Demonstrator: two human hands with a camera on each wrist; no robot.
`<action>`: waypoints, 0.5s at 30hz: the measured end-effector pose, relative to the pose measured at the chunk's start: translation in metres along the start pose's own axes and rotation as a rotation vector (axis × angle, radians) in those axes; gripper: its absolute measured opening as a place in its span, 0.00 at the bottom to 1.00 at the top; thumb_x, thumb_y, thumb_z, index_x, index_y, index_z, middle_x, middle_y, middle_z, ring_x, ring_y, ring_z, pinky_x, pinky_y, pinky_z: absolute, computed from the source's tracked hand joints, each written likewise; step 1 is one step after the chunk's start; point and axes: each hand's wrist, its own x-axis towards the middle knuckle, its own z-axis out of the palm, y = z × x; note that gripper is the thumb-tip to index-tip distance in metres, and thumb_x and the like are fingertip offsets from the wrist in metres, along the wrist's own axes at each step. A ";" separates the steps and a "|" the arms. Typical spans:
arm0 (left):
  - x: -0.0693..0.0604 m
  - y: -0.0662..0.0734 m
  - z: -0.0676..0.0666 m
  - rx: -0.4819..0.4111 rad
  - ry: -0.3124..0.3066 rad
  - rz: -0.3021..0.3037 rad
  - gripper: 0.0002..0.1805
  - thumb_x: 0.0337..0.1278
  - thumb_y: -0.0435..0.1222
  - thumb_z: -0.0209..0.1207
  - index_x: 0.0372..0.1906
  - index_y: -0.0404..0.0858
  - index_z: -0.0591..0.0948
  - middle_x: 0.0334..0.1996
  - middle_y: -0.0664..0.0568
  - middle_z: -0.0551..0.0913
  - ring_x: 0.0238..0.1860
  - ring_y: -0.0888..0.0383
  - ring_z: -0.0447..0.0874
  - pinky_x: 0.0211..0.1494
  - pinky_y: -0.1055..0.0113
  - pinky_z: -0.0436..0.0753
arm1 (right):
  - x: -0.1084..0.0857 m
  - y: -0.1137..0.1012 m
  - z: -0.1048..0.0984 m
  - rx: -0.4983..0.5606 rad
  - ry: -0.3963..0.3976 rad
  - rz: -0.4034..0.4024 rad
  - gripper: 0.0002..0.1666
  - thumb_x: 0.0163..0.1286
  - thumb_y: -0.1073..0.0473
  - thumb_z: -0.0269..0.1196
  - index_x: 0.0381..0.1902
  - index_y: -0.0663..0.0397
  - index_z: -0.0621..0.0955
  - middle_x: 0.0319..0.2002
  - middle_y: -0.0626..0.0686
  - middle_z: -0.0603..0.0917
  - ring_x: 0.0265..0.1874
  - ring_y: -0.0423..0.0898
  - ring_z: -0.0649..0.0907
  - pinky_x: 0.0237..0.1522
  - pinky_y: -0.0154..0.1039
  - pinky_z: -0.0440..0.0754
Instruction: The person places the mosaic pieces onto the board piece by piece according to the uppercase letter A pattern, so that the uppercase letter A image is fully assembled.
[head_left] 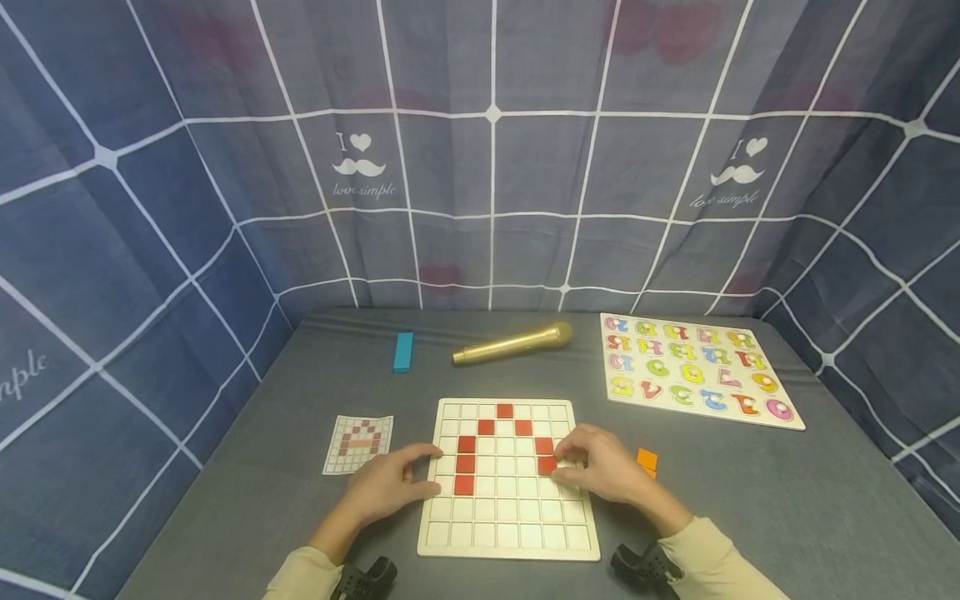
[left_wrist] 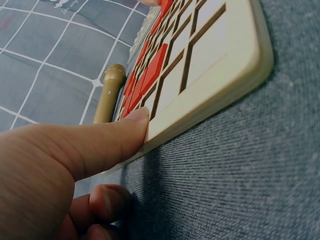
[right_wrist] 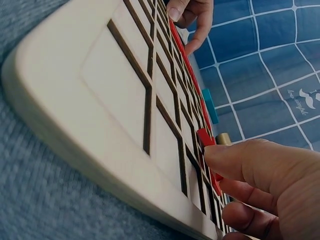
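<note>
A cream grid board lies flat, with several red tiles set in an arch shape. At its left rim, my left hand rests its thumb and index fingertips on the edge, apart from each other; in the left wrist view the thumb presses on the rim. On the right side of the board, my right hand pinches a red tile between thumb and index finger. In the right wrist view that tile is tilted at the thumb tip, and the fingers partly hide it.
A small pattern card lies left of the board, orange tiles to the right. Behind are a blue block, a gold microphone and a number puzzle board. Patterned curtains enclose the back and sides.
</note>
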 end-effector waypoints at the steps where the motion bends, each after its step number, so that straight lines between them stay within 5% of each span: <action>1: 0.000 0.000 0.000 0.001 0.000 0.000 0.25 0.48 0.49 0.71 0.54 0.54 0.81 0.16 0.60 0.70 0.16 0.65 0.62 0.19 0.71 0.59 | 0.000 0.000 0.000 0.003 -0.002 0.002 0.13 0.51 0.53 0.75 0.33 0.44 0.84 0.32 0.39 0.79 0.31 0.34 0.73 0.37 0.31 0.72; 15: 0.000 0.000 0.001 -0.003 0.000 -0.011 0.25 0.47 0.49 0.71 0.54 0.55 0.81 0.16 0.60 0.70 0.16 0.65 0.62 0.19 0.71 0.59 | 0.001 -0.001 0.000 0.037 -0.005 0.001 0.14 0.52 0.54 0.75 0.36 0.47 0.84 0.32 0.42 0.79 0.31 0.35 0.74 0.35 0.30 0.72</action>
